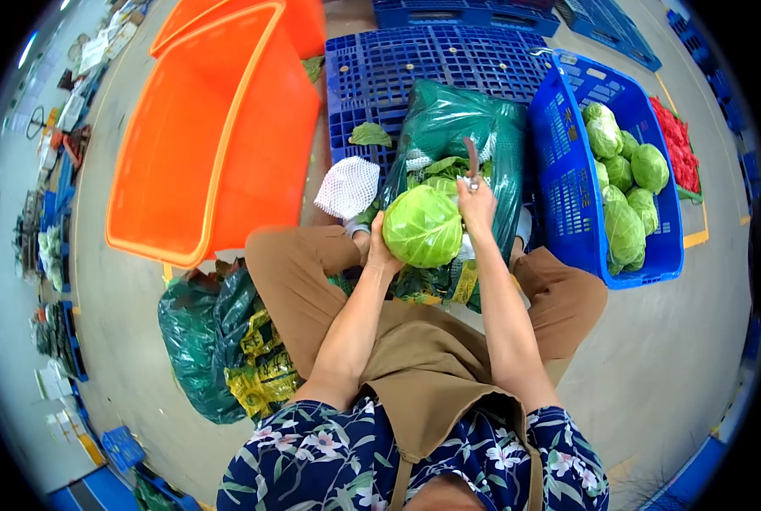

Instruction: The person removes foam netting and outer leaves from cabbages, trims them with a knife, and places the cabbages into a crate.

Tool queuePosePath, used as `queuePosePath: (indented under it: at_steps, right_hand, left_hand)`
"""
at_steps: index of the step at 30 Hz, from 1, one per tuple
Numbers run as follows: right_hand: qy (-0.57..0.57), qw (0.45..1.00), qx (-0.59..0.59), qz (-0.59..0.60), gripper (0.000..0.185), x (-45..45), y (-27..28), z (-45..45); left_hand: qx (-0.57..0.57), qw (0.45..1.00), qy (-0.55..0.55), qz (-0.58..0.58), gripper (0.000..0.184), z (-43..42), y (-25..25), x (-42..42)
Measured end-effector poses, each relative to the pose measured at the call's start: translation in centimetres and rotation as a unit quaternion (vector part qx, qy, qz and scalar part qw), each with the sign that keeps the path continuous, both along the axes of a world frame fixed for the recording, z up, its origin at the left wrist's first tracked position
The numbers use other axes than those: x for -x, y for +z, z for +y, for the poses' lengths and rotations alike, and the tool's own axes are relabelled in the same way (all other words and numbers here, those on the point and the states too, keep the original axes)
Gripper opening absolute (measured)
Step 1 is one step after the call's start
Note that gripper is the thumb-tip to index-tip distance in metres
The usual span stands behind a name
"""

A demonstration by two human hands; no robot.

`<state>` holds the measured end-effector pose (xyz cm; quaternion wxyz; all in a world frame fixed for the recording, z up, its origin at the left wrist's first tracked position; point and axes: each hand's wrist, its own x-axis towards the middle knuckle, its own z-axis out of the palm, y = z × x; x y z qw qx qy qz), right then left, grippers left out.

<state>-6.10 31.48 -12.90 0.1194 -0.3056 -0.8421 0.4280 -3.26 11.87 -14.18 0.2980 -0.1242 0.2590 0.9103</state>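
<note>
One cabbage [422,226] partly hides the left hand [382,250]

Grey floor [653,358] with yellow lines [696,239] spreads beneath blue pallets [611,31], bright lights [28,49] shining at left.

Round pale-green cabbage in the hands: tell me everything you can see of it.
The round pale-green cabbage is a closed, compact head with smooth, slightly shiny leaves and paler branching veins. No cut shows on the visible side; the underside is hidden. It is held in front of the person, near a dark-green, shiny plastic bag. The bare left hand grips its left side. The bare right hand, holding a narrow brownish blade, is at its right edge; how firmly it touches, I can't tell.
</note>
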Motion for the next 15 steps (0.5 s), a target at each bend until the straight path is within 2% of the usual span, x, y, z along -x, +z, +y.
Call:
queuePosePath:
  at_steps: [2, 4, 5, 6, 8, 9, 11, 12, 15]
  right_hand:
    - [0.043, 0.996, -0.031, 0.066, 0.038, -2.2, 6.5, -1.2]
    - [0.114, 0.96, -0.181, 0.182, 0.036, -4.7, 9.5, -2.7]
    - [0.14, 0.97, -0.128, 0.154, 0.039, -5.8, 10.5, -4.0]
    - [0.191, 0.962, -0.14, 0.133, 0.047, -6.7, 11.7, -5.1]
    - [0.282, 0.911, -0.258, 0.157, 0.066, -7.6, 11.5, -6.5]
    - [0.288, 0.905, -0.287, 0.126, 0.071, -7.6, 11.4, -6.9]
    - [0.298, 0.888, -0.344, 0.062, 0.082, -7.7, 11.1, -7.7]
    - [0.291, 0.894, -0.333, 0.07, 0.083, -7.5, 11.1, -7.6]
    - [0.273, 0.912, -0.283, 0.12, 0.085, -6.7, 10.7, -6.1]
  left_hand:
    - [-0.022, 0.999, -0.019, -0.017, 0.075, 0.1, 0.5, 0.4]
    - [-0.051, 0.998, -0.023, -0.031, 0.08, 0.7, 1.2, 0.5]
    - [-0.059, 0.998, -0.02, -0.029, 0.082, 0.9, 1.2, 0.5]
    - [-0.063, 0.998, -0.021, 0.0, 0.082, 1.1, 1.7, 0.5]
    - [-0.067, 0.996, -0.026, 0.06, 0.081, 1.4, 3.4, 0.9]
    - [-0.096, 0.993, -0.039, 0.063, 0.082, 1.6, 3.9, 0.9]
    - [-0.074, 0.996, -0.037, 0.02, 0.083, 1.4, 4.8, 0.6]
    - [-0.068, 0.997, -0.032, -0.006, 0.082, 1.3, 5.5, 0.6]
    - [0.024, 0.996, -0.086, 0.013, 0.075, 1.1, 5.4, 1.3]
